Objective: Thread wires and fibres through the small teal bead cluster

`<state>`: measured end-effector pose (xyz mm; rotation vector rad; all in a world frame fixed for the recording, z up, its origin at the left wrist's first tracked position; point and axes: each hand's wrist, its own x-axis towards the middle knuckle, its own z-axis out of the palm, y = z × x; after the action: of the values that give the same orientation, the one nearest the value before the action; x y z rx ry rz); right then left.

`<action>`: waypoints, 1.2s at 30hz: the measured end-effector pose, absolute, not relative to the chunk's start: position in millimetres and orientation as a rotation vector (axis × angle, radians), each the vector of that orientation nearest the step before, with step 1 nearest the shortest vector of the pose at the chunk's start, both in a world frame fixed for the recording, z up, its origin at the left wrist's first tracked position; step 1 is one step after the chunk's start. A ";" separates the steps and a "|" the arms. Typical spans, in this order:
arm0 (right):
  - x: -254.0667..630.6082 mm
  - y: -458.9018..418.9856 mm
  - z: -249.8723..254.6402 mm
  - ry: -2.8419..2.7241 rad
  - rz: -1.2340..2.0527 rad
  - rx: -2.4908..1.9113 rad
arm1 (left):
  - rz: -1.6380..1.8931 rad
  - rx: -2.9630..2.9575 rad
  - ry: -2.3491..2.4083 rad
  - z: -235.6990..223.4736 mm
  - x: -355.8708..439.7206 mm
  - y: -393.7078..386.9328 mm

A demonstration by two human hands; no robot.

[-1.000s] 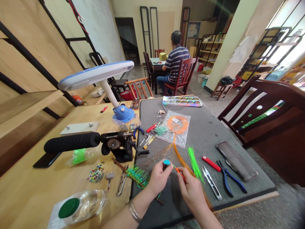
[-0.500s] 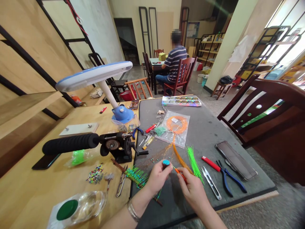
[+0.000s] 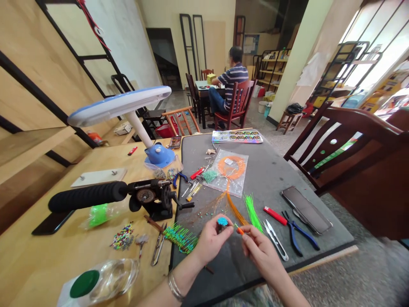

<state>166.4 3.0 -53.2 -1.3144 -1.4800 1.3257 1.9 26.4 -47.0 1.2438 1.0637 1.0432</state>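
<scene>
Now a blue-topped piece [image 3: 222,221] between the left hand's [image 3: 213,238] fingers

The knobbly blue cluster [image 3: 223,221] tops a dark body, held nearer than the orange coil [image 3: 230,166]. The slim orange tool [image 3: 240,231], tilted and green-tipped, also lies nearer than the coil.

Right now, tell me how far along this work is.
Partway, it seems. Looks done: the blue-dotted green strands, rowed along the brown stick. In hand: the left hand holds a blue-topped piece, and the right hand a slim orange tool close beside it. Apparently left: the plain green strands, lying bundled. I can't tell how many are needed.
</scene>
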 end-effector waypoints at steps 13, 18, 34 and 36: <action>189.1 -28.8 -8.3 -1.944 0.940 -1.372 | 0.956 1.872 1.008 15.1 1.7 0.9; 193.5 -33.0 3.0 -1.977 0.972 -1.348 | 0.822 1.938 1.000 15.0 6.0 2.0; 199.0 -31.6 -16.8 -1.736 1.367 -1.279 | 0.767 1.748 1.022 2.4 -0.4 3.5; 194.9 -33.5 -27.6 -1.638 1.402 -1.248 | 0.799 1.675 1.016 -1.3 0.9 3.7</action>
<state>194.9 -33.5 -27.6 -1.2481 -1.6380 1.4015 0.9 3.7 -1.3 1.6748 1.0157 0.7988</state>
